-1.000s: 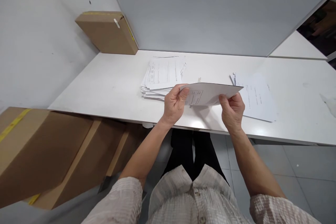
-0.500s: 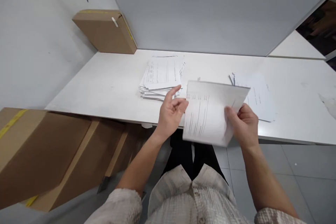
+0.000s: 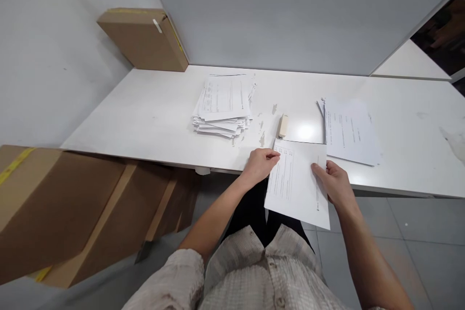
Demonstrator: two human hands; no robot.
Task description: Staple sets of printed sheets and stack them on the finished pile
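Observation:
A printed paper bundle (image 3: 298, 184) lies tilted over the front edge of the white table. My right hand (image 3: 336, 184) pinches its right side, thumb on top and fingers beneath. My left hand (image 3: 259, 167) is closed at its upper left edge, the fingertips pressed together on the paper. Just beyond the top edge of the bundle sits a small beige stapler-like object (image 3: 283, 126). To the left is a tall, uneven stack of papers (image 3: 223, 104). A lower pile of printed sheets (image 3: 350, 131) rests on the right.
The white table (image 3: 156, 126) runs along a grey panel (image 3: 272, 14). A cardboard box (image 3: 145, 41) stands at its back left corner. More large cardboard boxes (image 3: 61, 203) are at the lower left, below table height. Scuff marks dot the tabletop.
The held papers have turned and come lower and nearer my body, uncovering the beige object. My left hand has moved right and down, and its spread fingers have closed at the paper's edge.

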